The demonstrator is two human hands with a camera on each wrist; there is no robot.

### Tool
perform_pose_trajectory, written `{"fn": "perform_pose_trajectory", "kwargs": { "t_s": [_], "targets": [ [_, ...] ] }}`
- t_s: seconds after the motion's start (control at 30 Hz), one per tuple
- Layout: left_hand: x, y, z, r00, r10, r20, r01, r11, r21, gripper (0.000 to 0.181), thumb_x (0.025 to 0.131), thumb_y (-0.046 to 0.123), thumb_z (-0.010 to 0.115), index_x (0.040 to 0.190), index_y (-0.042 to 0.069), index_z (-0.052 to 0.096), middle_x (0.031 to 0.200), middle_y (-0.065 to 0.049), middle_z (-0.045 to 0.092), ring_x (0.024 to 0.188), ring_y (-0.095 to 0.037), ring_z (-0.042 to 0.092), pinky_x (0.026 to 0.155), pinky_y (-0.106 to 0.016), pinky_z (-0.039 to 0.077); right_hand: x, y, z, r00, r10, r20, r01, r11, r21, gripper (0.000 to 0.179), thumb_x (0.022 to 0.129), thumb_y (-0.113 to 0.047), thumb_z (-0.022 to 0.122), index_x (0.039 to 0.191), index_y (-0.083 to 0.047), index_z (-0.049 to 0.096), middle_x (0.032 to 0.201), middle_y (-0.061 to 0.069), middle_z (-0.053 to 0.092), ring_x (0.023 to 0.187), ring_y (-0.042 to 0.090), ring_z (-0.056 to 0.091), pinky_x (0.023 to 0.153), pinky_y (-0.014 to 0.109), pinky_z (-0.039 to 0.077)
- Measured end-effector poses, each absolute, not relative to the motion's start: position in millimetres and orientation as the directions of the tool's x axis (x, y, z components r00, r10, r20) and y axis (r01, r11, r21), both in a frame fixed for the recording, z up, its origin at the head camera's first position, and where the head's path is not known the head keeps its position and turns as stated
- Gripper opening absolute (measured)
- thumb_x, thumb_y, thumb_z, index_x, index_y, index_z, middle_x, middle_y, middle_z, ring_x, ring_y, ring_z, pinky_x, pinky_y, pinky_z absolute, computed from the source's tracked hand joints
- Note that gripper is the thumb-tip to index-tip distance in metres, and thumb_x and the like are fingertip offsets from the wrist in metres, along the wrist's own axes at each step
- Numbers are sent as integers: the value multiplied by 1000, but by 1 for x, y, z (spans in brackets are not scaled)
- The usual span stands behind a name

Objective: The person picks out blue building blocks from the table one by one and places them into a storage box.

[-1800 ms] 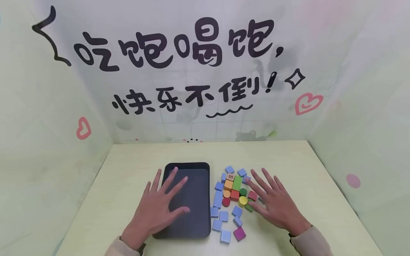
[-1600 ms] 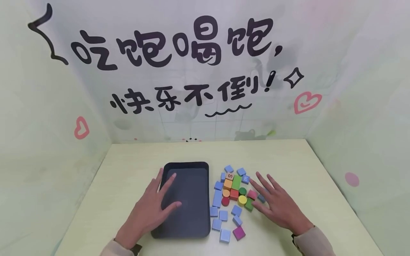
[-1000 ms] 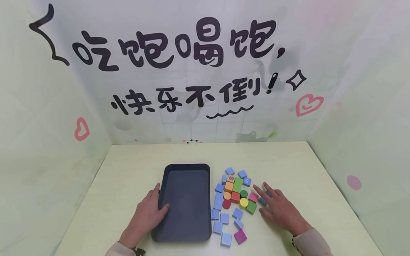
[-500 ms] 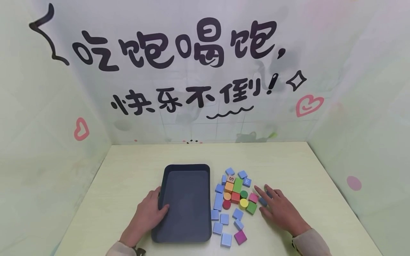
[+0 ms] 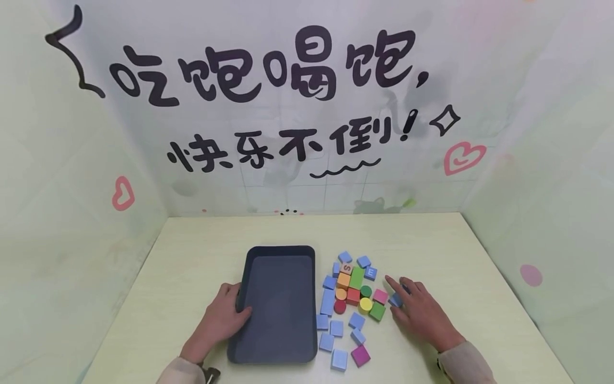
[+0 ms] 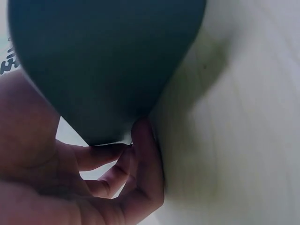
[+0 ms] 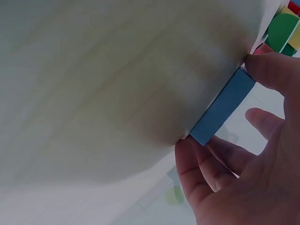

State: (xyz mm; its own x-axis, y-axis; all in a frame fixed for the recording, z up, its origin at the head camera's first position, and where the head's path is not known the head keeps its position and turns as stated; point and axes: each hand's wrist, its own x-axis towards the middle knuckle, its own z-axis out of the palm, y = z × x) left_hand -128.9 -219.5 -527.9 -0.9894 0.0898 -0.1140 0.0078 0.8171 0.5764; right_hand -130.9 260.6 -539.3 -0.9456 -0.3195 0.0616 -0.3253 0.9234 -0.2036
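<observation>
A dark rectangular tray (image 5: 277,309) lies on the table left of the middle. My left hand (image 5: 219,316) grips its left edge, thumb over the rim and fingers on the outer side. In the left wrist view, curled fingers (image 6: 149,180) meet the tray wall (image 6: 108,61) low down near the tabletop. At the right of the scattered blocks, my right hand (image 5: 426,319) holds a blue oblong block (image 7: 222,108) between thumb and fingertips. That block seems to rest on the table, and the hand partly covers it in the head view.
Between tray and right hand lie several blocks: blue cubes (image 5: 336,328), a green oblong block (image 5: 356,278), a red cube (image 5: 353,296), a yellow cylinder (image 5: 365,305), a pink block (image 5: 380,296) and a magenta block (image 5: 361,356). Printed wall sheets (image 5: 307,192) enclose the pale table (image 5: 192,250).
Both hands have come down from raised, spread poses. My left hand has moved onto the tray's left edge; the right has closed round the blue block. Tray and other blocks stay put.
</observation>
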Motion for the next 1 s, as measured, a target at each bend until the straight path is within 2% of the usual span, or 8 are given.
{"fn": "perform_pose_trajectory", "kwargs": {
  "t_s": [0.2,0.37,0.5,0.7,0.87,1.0],
  "targets": [
    [-128,-219,-530,-986,101,-131,5,808,590,74,98,21,74,158,-12,45,135,-24,51,112,-37,65,96,-57,57,-134,260,-537,-946,-322,44,-325,925,-197,51,101,-24,78,148,-11,64,129,18,56,113,36,56,94,55,57],
    [-128,-219,-530,-986,107,-130,9,804,595,76,97,22,74,158,-12,44,135,-24,51,112,-38,64,96,-58,56,-137,259,-533,-952,-305,1,-299,932,-204,37,101,-25,77,132,-7,66,115,13,51,103,32,51,85,49,54],
    [-128,-219,-528,-987,106,-124,11,803,595,76,97,22,75,158,-12,44,135,-25,51,112,-38,63,96,-58,56,-139,258,-533,-957,-290,-22,-280,939,-198,38,100,-29,79,126,-4,65,109,12,48,99,30,49,83,47,52],
    [-128,-218,-523,-987,108,-118,16,801,598,76,97,25,76,156,-13,45,135,-25,51,112,-38,64,95,-58,57,-144,259,-535,-962,-263,-73,-242,946,-217,41,96,-32,79,123,-5,64,105,10,45,94,27,48,79,43,50],
    [-128,-218,-523,-988,110,-109,24,807,591,78,97,27,77,155,-15,46,135,-27,52,111,-39,64,93,-58,57,-145,258,-533,-956,-277,-94,-243,932,-269,30,93,-27,72,116,-8,63,101,8,43,85,22,46,73,40,45],
    [-128,-218,-524,-987,107,-118,18,813,583,78,97,27,77,155,-14,46,135,-27,52,112,-39,63,94,-58,56,-144,258,-531,-944,-317,-85,-289,925,-245,17,97,-23,64,108,-10,61,93,5,43,77,21,42,71,38,40]
  ]
}}
